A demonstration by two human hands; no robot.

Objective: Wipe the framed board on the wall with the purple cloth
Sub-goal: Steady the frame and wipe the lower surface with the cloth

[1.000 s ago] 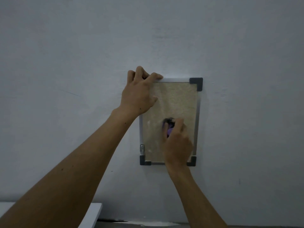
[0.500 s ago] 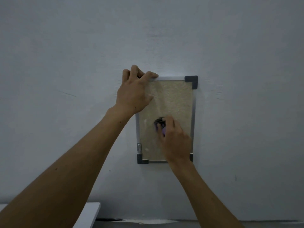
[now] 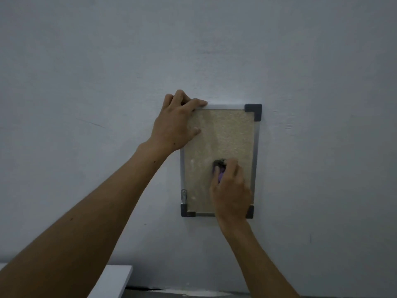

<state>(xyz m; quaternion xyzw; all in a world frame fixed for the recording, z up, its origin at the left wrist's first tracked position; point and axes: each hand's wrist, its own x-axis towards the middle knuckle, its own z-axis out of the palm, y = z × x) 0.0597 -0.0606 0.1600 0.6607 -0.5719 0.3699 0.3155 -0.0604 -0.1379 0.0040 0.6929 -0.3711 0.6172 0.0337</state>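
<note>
Wall [image 3: 107, 82]: grey and bare; it carries our framed board [image 3: 225, 134], upright, a little right of centre.
Shelf [image 3: 109, 280]: white corner showing low on the left.
Left hand [image 3: 175, 125]: fingers curled over the board's top-left corner, thumb on its face, steadying it.
Right hand [image 3: 231, 190]: bunched round the purple cloth [image 3: 221, 176], pressing it on the lower middle.
Change: over the last second our cloth hand has barely shifted, so we judge one spot is being scrubbed; the upper face remains.
</note>
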